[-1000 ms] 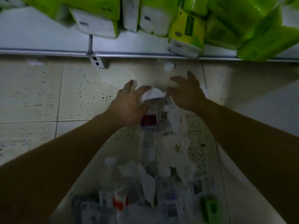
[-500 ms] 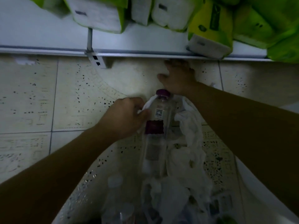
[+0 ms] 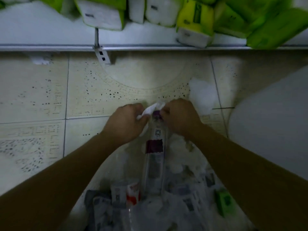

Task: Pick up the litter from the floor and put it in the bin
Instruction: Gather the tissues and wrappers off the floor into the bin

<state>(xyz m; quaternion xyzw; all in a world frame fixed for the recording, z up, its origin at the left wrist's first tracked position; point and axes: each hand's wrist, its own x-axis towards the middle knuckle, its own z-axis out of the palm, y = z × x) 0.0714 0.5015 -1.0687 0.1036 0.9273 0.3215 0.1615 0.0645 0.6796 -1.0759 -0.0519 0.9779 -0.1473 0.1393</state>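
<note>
White crumpled paper (image 3: 147, 111) is clutched by the left grip (image 3: 126, 121), a purple-capped clear bottle (image 3: 155, 157) by the right grip (image 3: 179, 117), seemingly for binning.

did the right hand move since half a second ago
Yes. The right hand pulled back from the shelf rail, toward the person, and is now beside the bottle cap.

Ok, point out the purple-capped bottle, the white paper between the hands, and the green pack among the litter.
purple-capped bottle (image 3: 154, 145), head view, on its dark purple label.
white paper (image 3: 149, 110), head view, on the crumpled strip beside the cap.
green pack (image 3: 224, 201), head view, on its front face.
</note>
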